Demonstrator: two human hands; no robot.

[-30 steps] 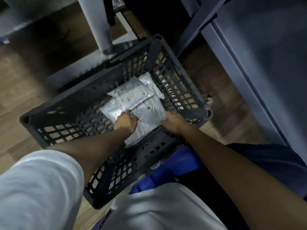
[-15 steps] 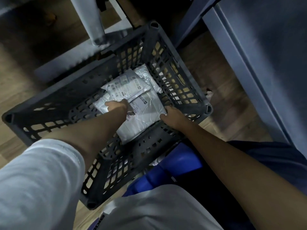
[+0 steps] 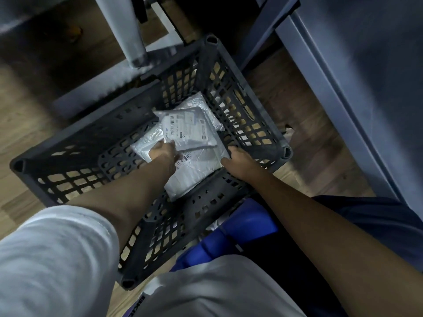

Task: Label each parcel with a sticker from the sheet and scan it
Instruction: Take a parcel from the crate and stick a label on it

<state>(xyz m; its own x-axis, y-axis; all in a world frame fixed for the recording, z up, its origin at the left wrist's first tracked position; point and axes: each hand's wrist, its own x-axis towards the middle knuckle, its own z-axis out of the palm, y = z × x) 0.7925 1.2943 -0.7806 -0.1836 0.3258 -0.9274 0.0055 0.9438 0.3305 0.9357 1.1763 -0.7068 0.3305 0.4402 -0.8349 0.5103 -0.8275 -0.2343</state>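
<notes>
Nearest are the person's white sleeve point(image 3: 52, 259) on the left arm and the pale shirt point(image 3: 206, 287) low in the middle, with a dark blue trouser leg point(image 3: 377, 225) to the right. Just past the shirt, a blue plastic thing point(image 3: 233, 234) pokes out below the crate's near wall; what it is I cannot tell.

Both bare forearms reach down into a dark slatted crate point(image 3: 75, 143) that sits on the wooden floor point(image 3: 20, 124). The left hand point(image 3: 162, 153) is curled over the near edge of the top parcel point(image 3: 190, 126), fingers bent and pinching it where its printed label ends, so that edge sits raised off the pile. The right hand point(image 3: 235, 157) lies at the right edge of the lower parcel point(image 3: 196, 170), against the crate's right wall, fingers bent onto the plastic wrap; whether it really grips the bag or only rests on it I cannot tell.

The parcels are white plastic mailers, stacked in the crate's right half. A third parcel point(image 3: 146, 143) shows to the left under the top one, and a fourth point(image 3: 201, 104) peeks out behind, near the far corner.

Beyond the crate stand a grey metal leg point(image 3: 128, 30) and its base bar, and to the right a blue-grey cabinet point(image 3: 366, 76).
</notes>
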